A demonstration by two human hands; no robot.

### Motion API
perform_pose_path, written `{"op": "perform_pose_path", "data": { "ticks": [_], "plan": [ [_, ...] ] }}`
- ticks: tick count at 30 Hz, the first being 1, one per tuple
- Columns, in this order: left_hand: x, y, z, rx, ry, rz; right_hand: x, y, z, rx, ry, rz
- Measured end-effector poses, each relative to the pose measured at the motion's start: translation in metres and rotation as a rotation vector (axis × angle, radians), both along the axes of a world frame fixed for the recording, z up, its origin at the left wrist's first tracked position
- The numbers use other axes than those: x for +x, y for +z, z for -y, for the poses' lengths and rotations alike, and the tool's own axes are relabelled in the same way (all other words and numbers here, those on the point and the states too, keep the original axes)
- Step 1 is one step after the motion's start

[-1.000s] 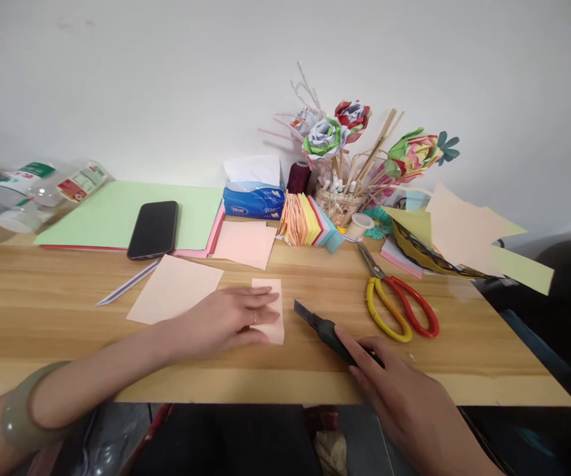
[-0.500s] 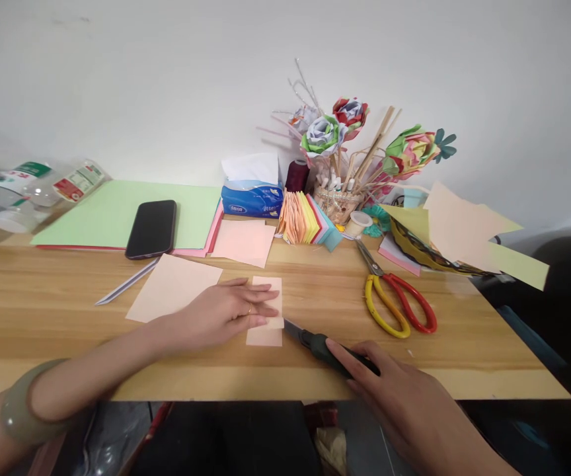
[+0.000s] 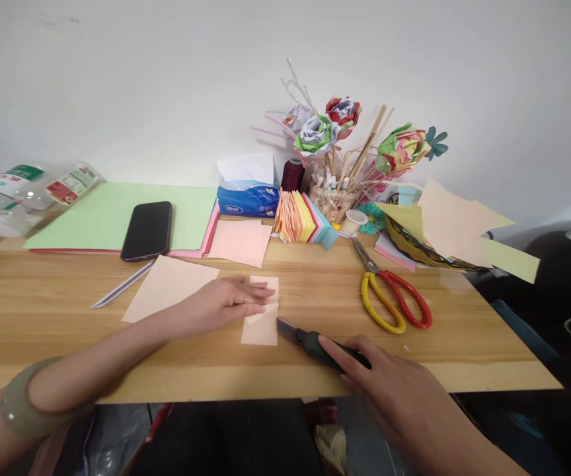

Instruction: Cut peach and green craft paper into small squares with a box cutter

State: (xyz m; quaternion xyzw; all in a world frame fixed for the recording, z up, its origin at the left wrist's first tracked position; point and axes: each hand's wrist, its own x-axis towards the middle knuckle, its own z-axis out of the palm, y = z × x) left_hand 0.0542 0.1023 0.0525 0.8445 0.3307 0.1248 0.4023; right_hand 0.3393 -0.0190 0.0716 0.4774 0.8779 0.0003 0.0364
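Note:
A narrow pale pink paper strip point(image 3: 260, 334) lies upright on the table, with a crease or raised edge across its middle. My left hand point(image 3: 238, 295) rests flat on its upper part, fingers stretched out and pointing right. In my right hand point(image 3: 387, 377) is a utility knife point(image 3: 310, 340) with a dark green handle, my index finger extended along it. The blade points left, its tip beside the strip's right edge. A larger pale pink sheet point(image 3: 166, 284) lies left of the strip, partly behind my left forearm.
Scissors point(image 3: 397, 297) with yellow and red handles lie right of the strip. Behind are a black phone point(image 3: 147, 230) on green paper point(image 3: 87, 211), a tissue pack point(image 3: 246, 198), folded coloured papers point(image 3: 298, 218), paper flowers point(image 3: 315, 134) in a holder, and a basket point(image 3: 414, 248) of paper scraps.
My left hand's fingers have drawn slightly up and left on the strip, showing more of its middle. The knife stays at the strip's right edge. The whole view has shifted a little.

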Motion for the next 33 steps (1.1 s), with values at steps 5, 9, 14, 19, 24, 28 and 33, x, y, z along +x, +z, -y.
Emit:
{"op": "perform_pose_path", "data": {
  "ticks": [5,9,14,19,24,28,33],
  "plan": [
    [-0.001,0.007,-0.005,-0.140,0.030,0.024,-0.010,0.006,-0.010,-0.019,0.010,0.050],
    [-0.002,0.010,-0.009,-0.165,0.073,0.024,-0.015,0.006,-0.015,-0.010,0.018,0.058],
    [-0.001,-0.006,-0.010,0.218,0.073,0.012,-0.023,0.002,-0.017,0.029,-0.011,0.094],
    [-0.005,-0.021,-0.012,0.493,-0.010,-0.164,-0.029,-0.003,-0.021,0.121,-0.040,0.096],
    [-0.006,-0.022,-0.013,0.495,-0.042,-0.249,-0.036,-0.006,-0.027,0.271,-0.087,0.103],
    [-0.005,-0.021,-0.013,0.503,-0.051,-0.279,-0.041,-0.004,-0.032,0.328,-0.098,0.112],
    [-0.004,-0.020,-0.013,0.488,-0.056,-0.281,-0.043,-0.004,-0.035,0.319,-0.097,0.089]
  ]
}}
